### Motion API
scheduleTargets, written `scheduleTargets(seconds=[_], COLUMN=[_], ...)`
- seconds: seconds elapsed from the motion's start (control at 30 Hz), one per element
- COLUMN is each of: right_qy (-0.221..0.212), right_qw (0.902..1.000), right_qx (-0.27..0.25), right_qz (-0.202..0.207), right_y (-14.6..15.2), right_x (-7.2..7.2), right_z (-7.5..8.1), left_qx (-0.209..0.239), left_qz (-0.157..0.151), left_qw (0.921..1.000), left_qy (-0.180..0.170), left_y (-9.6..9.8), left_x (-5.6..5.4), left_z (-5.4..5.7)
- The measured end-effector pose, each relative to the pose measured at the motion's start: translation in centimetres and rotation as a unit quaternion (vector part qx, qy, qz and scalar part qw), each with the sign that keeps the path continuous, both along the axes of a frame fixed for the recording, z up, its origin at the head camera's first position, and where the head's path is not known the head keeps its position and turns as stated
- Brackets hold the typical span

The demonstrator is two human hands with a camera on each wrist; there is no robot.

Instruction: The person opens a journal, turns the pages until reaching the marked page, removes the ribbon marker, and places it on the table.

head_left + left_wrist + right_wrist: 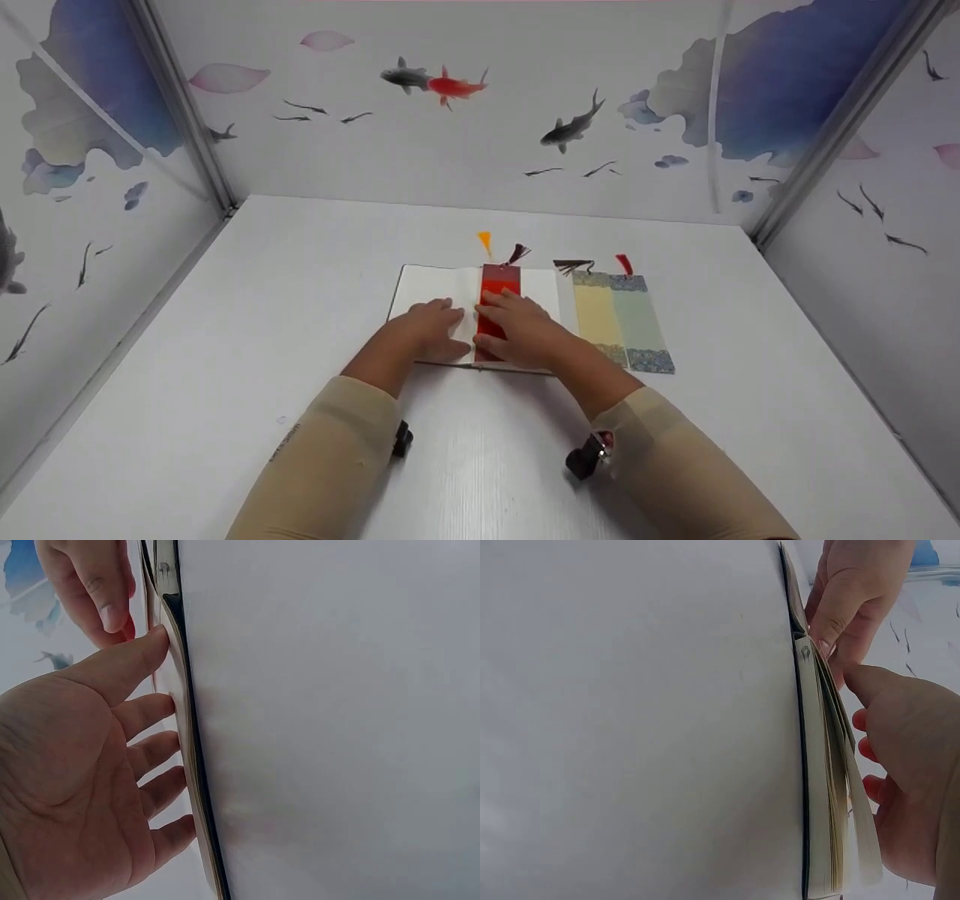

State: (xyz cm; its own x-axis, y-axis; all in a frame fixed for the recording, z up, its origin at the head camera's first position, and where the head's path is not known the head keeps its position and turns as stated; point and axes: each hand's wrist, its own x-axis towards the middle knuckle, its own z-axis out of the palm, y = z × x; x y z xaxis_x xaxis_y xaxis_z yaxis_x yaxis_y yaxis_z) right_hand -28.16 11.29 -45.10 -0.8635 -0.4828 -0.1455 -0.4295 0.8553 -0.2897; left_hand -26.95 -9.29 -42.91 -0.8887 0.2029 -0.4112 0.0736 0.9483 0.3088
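Observation:
An open notebook (442, 285) with blank pages lies on the white table. A red bookmark (500, 274) with a dark tassel lies along the inner side of its right page. My left hand (429, 331) rests on the left page, fingertips touching the paper in the left wrist view. With fingers extended, my right hand (523, 330) lies over the red bookmark and right page, covering part of both. In the right wrist view, some loose page edges (866, 829) stand raised beside the right hand. Neither hand grips anything.
Right of the notebook lie a yellow bookmark (595, 309) with a dark tassel and a pale green bookmark (636, 315) with a red tassel. An orange-yellow tassel (485, 241) sticks out above the notebook. Walls printed with fish (456, 86) enclose the table.

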Motion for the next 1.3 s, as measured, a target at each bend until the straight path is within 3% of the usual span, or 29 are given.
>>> scheduleTargets(seconds=[0.37, 0.7, 1.13, 1.3], right_qy=[-0.007, -0.035, -0.04, -0.023], right_qw=[0.9999, 0.999, 0.9979, 0.9962], right_qx=[0.011, 0.011, 0.002, -0.017], right_qz=[0.0, -0.025, -0.05, -0.082], right_y=[1.1, 3.0, 4.9, 4.8], right_x=[-0.1, 0.3, 0.6, 0.2], right_z=[-0.8, -0.8, -0.7, -0.5], left_qx=[-0.002, -0.006, 0.007, 0.006], left_qz=[-0.002, -0.012, -0.025, -0.024], left_qw=[1.0, 0.9999, 0.9996, 0.9997], left_qy=[-0.003, -0.001, 0.008, 0.009], left_y=[-0.2, -0.2, -0.4, -0.2], left_x=[0.0, -0.1, -0.1, -0.1], left_z=[0.3, 0.1, -0.1, -0.3])
